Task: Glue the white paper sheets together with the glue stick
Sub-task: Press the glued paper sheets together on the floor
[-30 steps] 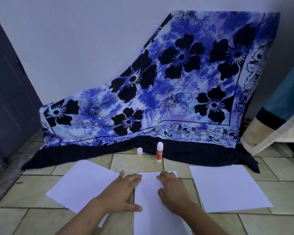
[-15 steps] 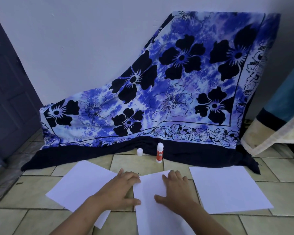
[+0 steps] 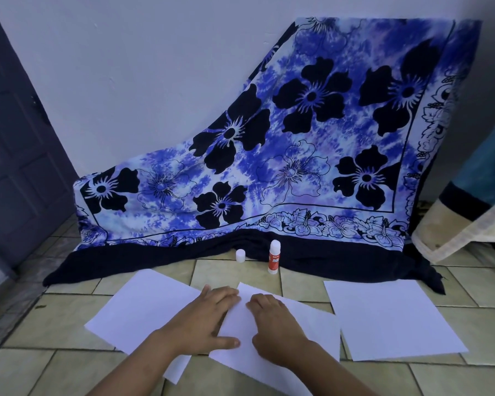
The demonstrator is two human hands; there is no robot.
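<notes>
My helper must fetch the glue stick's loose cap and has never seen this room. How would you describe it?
Find the big blue flowered cloth draped against the wall and follow its dark bottom hem to the tiled floor. Two small things stand there, apart: the cap is the short, all-white one on the left, unlike the taller glue stick with its red label.

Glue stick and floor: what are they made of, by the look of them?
Glue stick: probably smooth plastic, a white tube with a red printed label. Floor: seemingly glazed ceramic tile, beige rectangles split by dark grout lines, with a faint sheen.
</notes>
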